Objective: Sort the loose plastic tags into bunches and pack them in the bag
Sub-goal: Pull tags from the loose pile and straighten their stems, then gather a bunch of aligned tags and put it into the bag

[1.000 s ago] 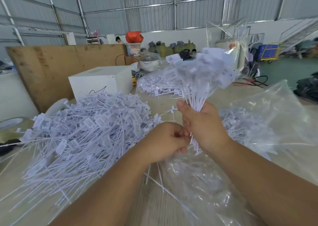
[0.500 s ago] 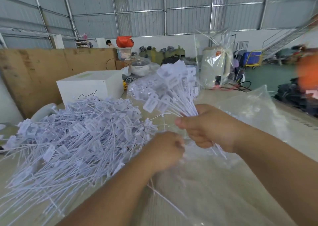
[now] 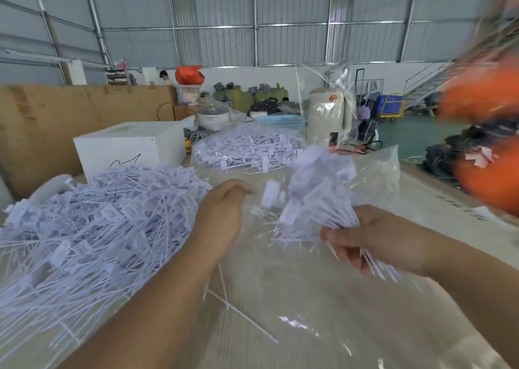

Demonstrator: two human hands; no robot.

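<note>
Head camera is looking down at my 2 hands, which are well apart over the table (image 3: 438,200). My right hand (image 3: 376,239) is gripping a bunch of tags (image 3: 314,200) by the thin tails, heads fanning up and to the left, long axis slanting, blurred. It is sitting at the clear bag (image 3: 376,169) spread on the table; whether it is inside, I cannot tell. My left hand (image 3: 222,214) is hanging loosely curled, holding nothing, beside the loose pile of tags (image 3: 92,228). Farther back, another clear bag (image 3: 247,149) is holding packed tags.
</note>
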